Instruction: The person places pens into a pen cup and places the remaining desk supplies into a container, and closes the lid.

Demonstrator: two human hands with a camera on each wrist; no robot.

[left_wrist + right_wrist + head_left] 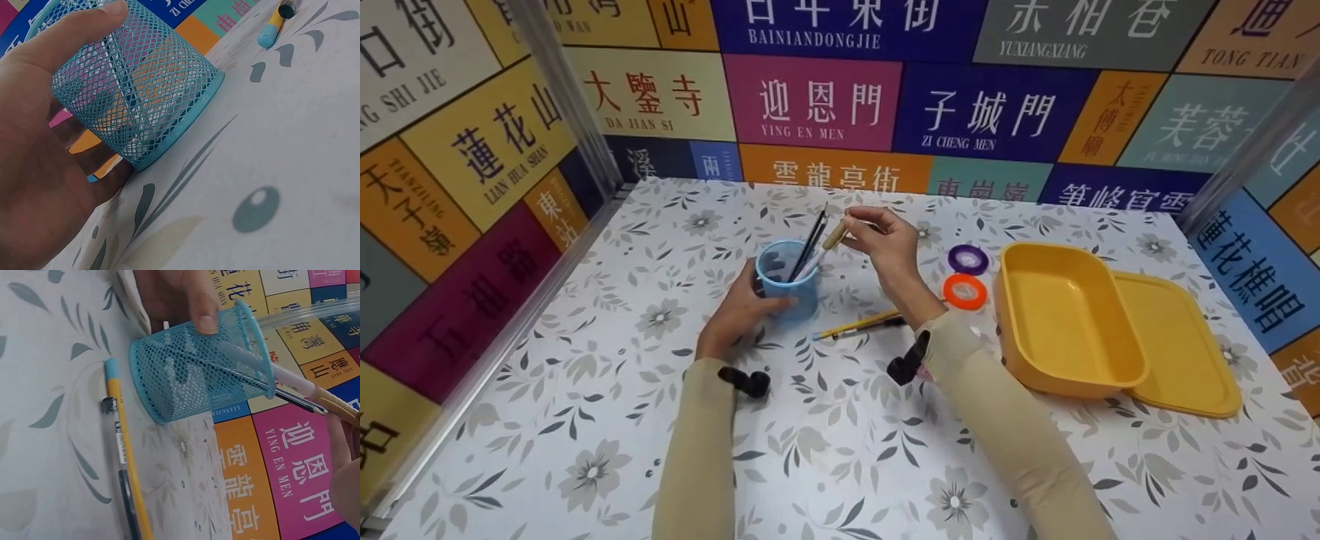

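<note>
A light blue mesh pen cup (801,294) stands slightly tilted on the table, and my left hand (742,307) grips it round the side. In the left wrist view, the thumb lies across the front of the mesh (152,73). My right hand (889,244) pinches the tan upper end of a pen with a pale shaft (834,236); its lower part is inside the cup. Beside it in the cup leans a thin dark pencil-like stick (253,385). A yellow pencil (130,461) with a blue end and a black pen (126,495) lie side by side nearby.
At the right stands an open yellow plastic box (1065,315), its yellow lid (1192,352) beside it. Purple (952,259) and orange (949,291) rings lie left of the box. A small pink thing (926,373) is mostly hidden under the right wrist. Printed panels enclose the table.
</note>
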